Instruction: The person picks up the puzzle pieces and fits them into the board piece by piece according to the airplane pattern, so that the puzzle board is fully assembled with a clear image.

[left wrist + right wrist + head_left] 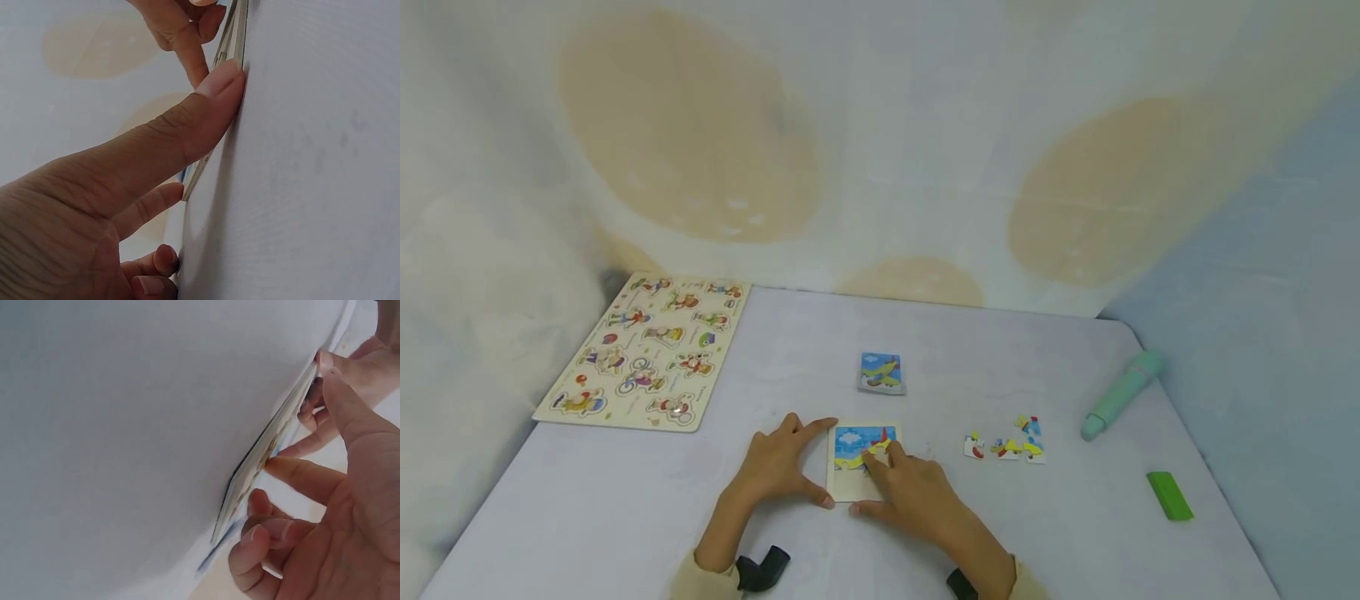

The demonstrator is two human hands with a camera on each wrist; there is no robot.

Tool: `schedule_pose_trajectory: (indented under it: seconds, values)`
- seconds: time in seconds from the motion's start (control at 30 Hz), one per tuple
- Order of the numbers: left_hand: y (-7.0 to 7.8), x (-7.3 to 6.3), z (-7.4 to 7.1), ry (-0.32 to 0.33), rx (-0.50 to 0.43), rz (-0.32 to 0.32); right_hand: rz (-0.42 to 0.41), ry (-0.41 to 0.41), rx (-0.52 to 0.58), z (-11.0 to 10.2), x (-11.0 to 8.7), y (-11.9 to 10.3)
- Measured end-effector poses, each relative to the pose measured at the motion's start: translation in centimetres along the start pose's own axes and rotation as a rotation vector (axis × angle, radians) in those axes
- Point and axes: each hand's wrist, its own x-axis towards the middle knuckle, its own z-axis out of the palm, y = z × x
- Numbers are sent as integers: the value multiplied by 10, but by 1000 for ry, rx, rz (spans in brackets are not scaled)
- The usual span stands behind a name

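A small square jigsaw puzzle board (867,492) lies on the table, its upper part filled with pieces of a blue sky and a yellow plane. My left hand (778,464) holds it from the left, forefinger at the far corner and thumb at the near one. In the left wrist view the left thumb (219,84) touches the board's edge. My right hand (917,496) presses an extended forefinger onto the puzzle pieces, its thumb by the board's near edge; its other fingers (253,550) are curled. The piece beneath that fingertip is mostly hidden.
Several loose puzzle pieces (1007,448) lie to the right. Beyond the board sits a small plane picture block or stack (882,372). A large character peg board (647,354) is at the far left; a mint-green cylindrical tool (1122,395) and a green block (1170,496) are at the right.
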Motion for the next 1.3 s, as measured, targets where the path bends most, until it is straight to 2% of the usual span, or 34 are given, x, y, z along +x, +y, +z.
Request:
schedule_pose_trajectory:
  seconds: [0.1,0.2,0.6,0.8,0.93,1.17,1.3]
  values:
    - [0,1,1,-12,-6,-7,-10,14,-3,0,0,3]
    - [1,1,0,-22,-17,-12,18,40,30,-1,-2,11]
    - [2,0,-2,-34,-31,-26,302,269,212,-8,-23,75]
    - [3,0,-2,-33,-37,-32,371,312,316,-4,-35,108]
    - [1,0,-1,-28,-32,-31,409,357,330,-5,-43,128]
    - [-1,1,1,-26,-27,-22,565,342,393,-10,-55,157]
    - [-1,2,1,-28,-26,-24,624,336,447,-9,-60,170]
